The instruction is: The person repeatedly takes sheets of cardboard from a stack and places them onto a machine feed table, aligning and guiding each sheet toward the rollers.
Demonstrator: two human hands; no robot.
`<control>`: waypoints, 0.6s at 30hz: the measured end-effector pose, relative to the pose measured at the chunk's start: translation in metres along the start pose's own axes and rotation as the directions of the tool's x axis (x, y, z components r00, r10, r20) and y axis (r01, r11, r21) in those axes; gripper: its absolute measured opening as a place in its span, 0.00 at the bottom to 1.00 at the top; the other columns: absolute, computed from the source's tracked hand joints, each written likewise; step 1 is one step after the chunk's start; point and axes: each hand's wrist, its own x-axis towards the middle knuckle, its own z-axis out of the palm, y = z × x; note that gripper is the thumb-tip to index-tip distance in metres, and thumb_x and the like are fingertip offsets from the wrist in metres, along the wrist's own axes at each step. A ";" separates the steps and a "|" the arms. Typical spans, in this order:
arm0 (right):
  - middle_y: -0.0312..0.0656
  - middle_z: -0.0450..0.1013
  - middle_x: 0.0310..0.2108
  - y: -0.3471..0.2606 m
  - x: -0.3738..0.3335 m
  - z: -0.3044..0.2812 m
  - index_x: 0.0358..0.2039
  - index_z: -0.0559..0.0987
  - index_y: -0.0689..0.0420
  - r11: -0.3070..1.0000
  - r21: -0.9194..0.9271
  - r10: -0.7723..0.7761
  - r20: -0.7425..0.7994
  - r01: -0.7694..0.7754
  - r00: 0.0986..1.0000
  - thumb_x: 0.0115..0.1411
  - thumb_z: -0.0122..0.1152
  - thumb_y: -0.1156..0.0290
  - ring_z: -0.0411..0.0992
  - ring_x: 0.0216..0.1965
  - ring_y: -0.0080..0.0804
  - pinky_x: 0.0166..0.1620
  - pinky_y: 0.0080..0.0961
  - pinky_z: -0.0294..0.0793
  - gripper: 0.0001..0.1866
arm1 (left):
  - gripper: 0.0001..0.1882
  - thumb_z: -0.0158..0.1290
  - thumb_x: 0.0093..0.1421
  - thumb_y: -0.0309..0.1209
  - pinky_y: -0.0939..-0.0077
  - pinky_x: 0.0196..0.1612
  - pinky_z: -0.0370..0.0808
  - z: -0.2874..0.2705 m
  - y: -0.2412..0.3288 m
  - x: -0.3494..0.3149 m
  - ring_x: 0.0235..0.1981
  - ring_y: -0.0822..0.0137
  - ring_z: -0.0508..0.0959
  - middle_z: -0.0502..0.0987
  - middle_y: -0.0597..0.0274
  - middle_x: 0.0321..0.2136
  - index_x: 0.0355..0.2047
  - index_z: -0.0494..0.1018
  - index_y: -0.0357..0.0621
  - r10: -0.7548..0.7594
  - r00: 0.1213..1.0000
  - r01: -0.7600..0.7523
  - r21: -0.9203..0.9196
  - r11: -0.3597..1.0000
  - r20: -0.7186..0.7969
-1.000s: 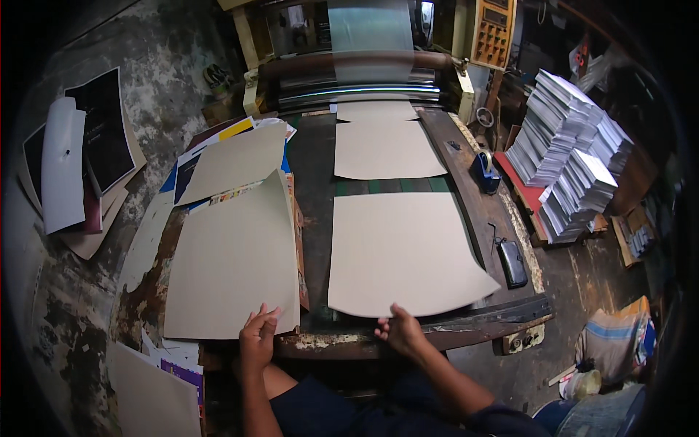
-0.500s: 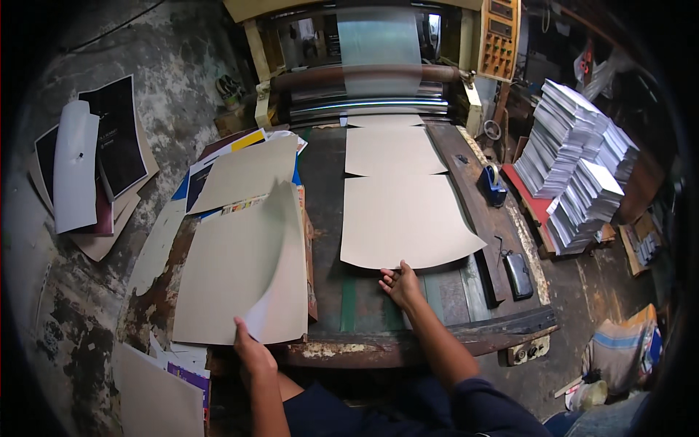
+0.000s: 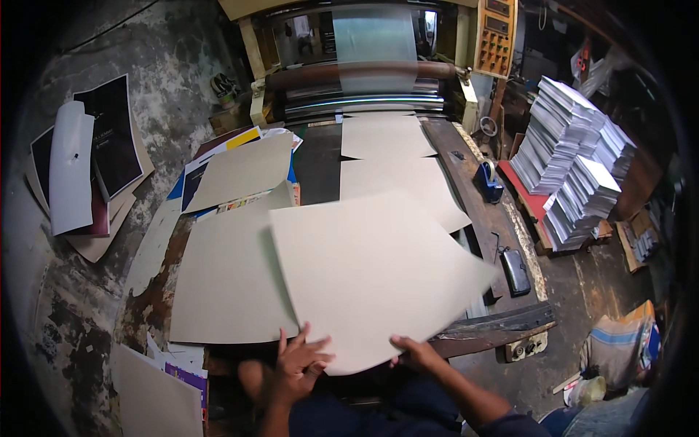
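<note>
A large beige paper sheet lies slanted across the front of the machine table, its near edge curling down toward me. My right hand pinches that near edge, thumb on top. At the sheet's near left corner, my left hand has its fingers spread, touching or just beside the edge. Left of it rests a stack of similar beige sheets, partly covered by the raised sheet. Beyond, overlapping beige sheets lead up to the machine's rollers; the nearest is half hidden.
A dark rail runs along the table's right side, with a blue tape dispenser and a black case near it. Tall paper stacks stand at right. Loose dark prints lie at left. A control panel is up high.
A beige sheet has come off the left stack and swung right to the table's front. Both hands have drawn nearer me. The sheets on the feed table have moved toward the rollers.
</note>
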 end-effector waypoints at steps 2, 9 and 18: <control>0.45 0.72 0.26 0.039 -0.026 -0.008 0.40 0.72 0.64 0.993 0.112 0.039 -0.073 -0.030 0.997 0.63 0.56 0.58 0.71 0.27 0.33 0.35 0.31 0.74 0.19 | 0.29 0.54 0.56 0.59 0.37 0.67 0.41 -0.009 -0.011 0.009 0.66 0.44 0.58 0.74 0.59 0.55 0.47 0.78 0.50 0.010 0.999 -0.006 0.114 0.993 -0.039; 0.52 0.73 0.35 0.101 -0.077 0.011 0.49 0.67 0.66 0.975 0.221 0.070 -0.172 -0.030 0.983 0.67 0.50 0.54 0.73 0.29 0.35 0.37 0.35 0.77 0.24 | 0.30 0.69 0.44 0.45 0.46 0.63 0.57 -0.030 -0.070 0.014 0.61 0.46 0.67 0.78 0.55 0.49 0.45 0.78 0.43 -0.139 0.982 0.148 0.065 0.987 -0.126; 0.56 0.74 0.35 0.038 -0.006 -0.012 0.49 0.63 0.60 0.915 0.396 0.005 -0.189 0.071 0.982 0.67 0.44 0.45 0.72 0.28 0.36 0.45 0.44 0.75 0.28 | 0.20 0.47 0.67 0.41 0.59 0.62 0.63 -0.005 -0.075 0.012 0.47 0.50 0.79 0.81 0.45 0.38 0.42 0.77 0.34 -0.384 0.846 0.364 -0.125 0.923 -0.370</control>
